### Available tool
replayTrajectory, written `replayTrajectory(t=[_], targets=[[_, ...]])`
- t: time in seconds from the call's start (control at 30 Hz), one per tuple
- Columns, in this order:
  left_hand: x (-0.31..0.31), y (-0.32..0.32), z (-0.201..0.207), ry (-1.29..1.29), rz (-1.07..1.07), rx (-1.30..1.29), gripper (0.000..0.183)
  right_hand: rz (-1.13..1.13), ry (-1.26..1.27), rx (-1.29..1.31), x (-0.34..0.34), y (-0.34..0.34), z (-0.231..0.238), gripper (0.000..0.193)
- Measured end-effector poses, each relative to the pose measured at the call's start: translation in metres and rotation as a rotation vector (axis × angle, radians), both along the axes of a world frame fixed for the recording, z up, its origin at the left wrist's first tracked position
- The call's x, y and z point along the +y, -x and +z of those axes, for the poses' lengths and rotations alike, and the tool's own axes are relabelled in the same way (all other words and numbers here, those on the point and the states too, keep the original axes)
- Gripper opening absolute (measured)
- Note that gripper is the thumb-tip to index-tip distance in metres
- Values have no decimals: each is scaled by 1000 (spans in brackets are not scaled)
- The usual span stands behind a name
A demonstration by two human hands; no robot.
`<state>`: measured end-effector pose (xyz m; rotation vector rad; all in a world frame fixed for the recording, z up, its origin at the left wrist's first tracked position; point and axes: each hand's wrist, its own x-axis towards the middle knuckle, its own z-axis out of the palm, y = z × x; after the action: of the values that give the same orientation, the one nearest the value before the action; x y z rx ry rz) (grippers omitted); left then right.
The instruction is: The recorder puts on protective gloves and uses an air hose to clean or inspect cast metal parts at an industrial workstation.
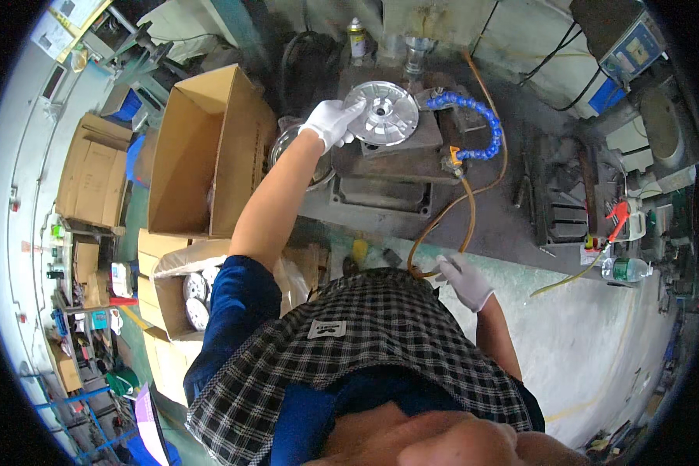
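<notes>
A shiny round metal disc (397,128) with a hub in its middle is gripped at its left edge by my white-gloved left hand (332,124). The thumb lies over the top face and the other fingers curl below. Under the disc is a dark metal block (419,144) on the bench fixture; whether the disc rests on it I cannot tell. My right hand (466,283), also gloved, hangs low by the bench's front edge, beside a loop of brown hose (472,213). Its fingers point forward, loosely apart, with nothing seen in them.
A blue segmented coolant hose (493,128) curves right of the disc. An open cardboard box (186,155) stands at left; a lower box (175,299) holds several metal discs. A spray can (356,39) stands behind. A red-handled air gun (618,220) and a plastic bottle (629,269) lie right.
</notes>
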<state>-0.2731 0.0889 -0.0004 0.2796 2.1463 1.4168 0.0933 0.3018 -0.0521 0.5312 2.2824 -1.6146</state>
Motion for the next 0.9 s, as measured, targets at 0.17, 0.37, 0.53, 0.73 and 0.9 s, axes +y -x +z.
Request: replayTrajectory(t=[0.17, 0.37, 0.53, 0.73, 0.9], targets=[[0, -3, 6, 176, -64, -8, 59, 63, -89, -50, 17, -3, 10, 45], [-2, 11, 13, 262, -134, -11, 56, 105, -68, -22, 28, -4, 13, 46], [2, 28, 7, 249, -110, -83, 55, 118, -133, -67, 30, -6, 19, 45], [4, 33, 4, 160, -192, -94, 53, 95, -155, -40, 24, -8, 31, 47], [4, 42, 6, 184, -267, -67, 54, 19, -153, -44, 21, -14, 31, 44]])
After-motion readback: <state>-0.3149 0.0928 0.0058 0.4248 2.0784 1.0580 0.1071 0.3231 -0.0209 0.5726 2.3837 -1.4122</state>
